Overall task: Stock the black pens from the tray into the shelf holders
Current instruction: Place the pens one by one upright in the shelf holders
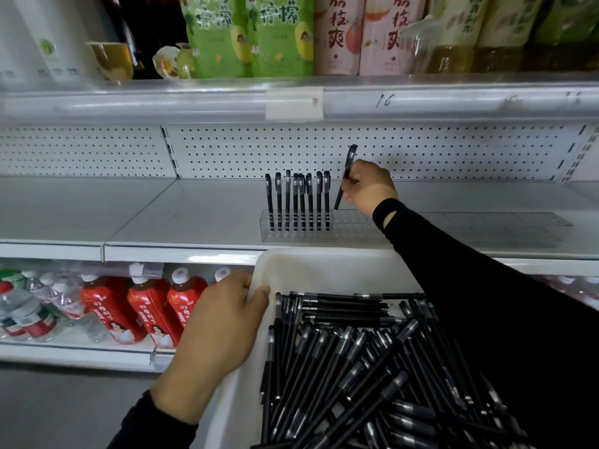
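- lower left of the frame: water bottles (pixel 26 306) and red bottles (pixel 142 312) stand on the bottom shelf (pixel 81 351)
- lower centre-left: the left hand (pixel 220 322), in a black sleeve, grips the left rim of the tray (pixel 311 270), thumb hooked over the edge
- upper centre-left: green packs (pixel 249 34) stand on the top shelf (pixel 162 98); a blank tag (pixel 294 103) is clipped to its front edge
- lower centre to right: the tray is white; its far rim lies just below the front edge of the middle shelf (pixel 162 215); loose pens (pixel 356 361) lie heaped in it, most on a diagonal, a few crosswise along the far side
- centre: a clear holder (pixel 296 233) sits near the front of the middle shelf; a row of pens (pixel 298 199) stands upright in its left part, caps up
- just right of that row: the held pen (pixel 346 176) is tilted, cap toward the upper right, tip at the holder's top; whether it sits in a hole i cannot tell
- centre-right: the right hand (pixel 369 186) pinches the held pen at mid-barrel; its black sleeve crosses the tray's right side
- upper centre-right: pink packs (pixel 343 34); "16" (pixel 384 100) written on the top shelf's edge; pegboard (pixel 453 150) behind
- right: a second holder (pixel 486 228), clear, lies on the middle shelf
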Action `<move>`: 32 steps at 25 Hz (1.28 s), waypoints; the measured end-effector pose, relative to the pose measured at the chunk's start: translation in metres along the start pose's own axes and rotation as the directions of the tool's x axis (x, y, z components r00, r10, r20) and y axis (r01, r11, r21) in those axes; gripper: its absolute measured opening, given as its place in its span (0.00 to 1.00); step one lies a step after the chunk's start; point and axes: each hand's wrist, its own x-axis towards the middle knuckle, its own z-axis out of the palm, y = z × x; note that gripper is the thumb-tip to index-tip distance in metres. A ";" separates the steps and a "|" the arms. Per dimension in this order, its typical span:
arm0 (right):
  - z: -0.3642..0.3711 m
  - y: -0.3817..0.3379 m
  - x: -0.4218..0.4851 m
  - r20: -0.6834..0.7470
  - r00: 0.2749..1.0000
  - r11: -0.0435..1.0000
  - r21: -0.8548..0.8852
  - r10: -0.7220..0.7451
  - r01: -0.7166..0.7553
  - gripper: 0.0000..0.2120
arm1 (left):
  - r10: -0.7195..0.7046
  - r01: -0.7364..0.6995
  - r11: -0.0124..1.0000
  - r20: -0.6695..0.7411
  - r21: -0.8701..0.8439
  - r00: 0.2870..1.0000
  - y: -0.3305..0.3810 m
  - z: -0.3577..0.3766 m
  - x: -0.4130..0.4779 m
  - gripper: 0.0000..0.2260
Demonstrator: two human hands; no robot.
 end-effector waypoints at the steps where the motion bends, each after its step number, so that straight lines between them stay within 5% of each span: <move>1: 0.002 -0.001 0.001 0.006 1.000 0.999 -0.048 -0.011 0.011 0.04 | 0.000 0.000 1.000 -0.002 -0.001 1.000 0.000 0.000 0.000 0.09; 12: 0.012 0.001 0.002 0.126 0.992 0.939 -0.342 0.015 0.029 0.03 | -0.008 0.008 1.000 0.014 -0.006 1.000 0.000 0.002 0.001 0.10; 23: 0.008 0.005 0.006 0.203 0.970 0.924 -0.380 0.133 -0.047 0.08 | 0.002 -0.002 1.000 0.005 -0.015 1.000 -0.004 0.003 0.003 0.09; 29: -0.031 -0.015 -0.048 0.170 0.971 0.914 -0.345 -0.166 0.216 0.16 | -0.013 0.013 1.000 0.017 -0.020 1.000 -0.003 0.002 0.002 0.09; 32: -0.046 -0.035 -0.089 0.399 0.879 0.900 -0.229 -0.261 0.371 0.16 | -0.012 0.012 1.000 0.012 -0.012 1.000 0.000 0.003 0.000 0.10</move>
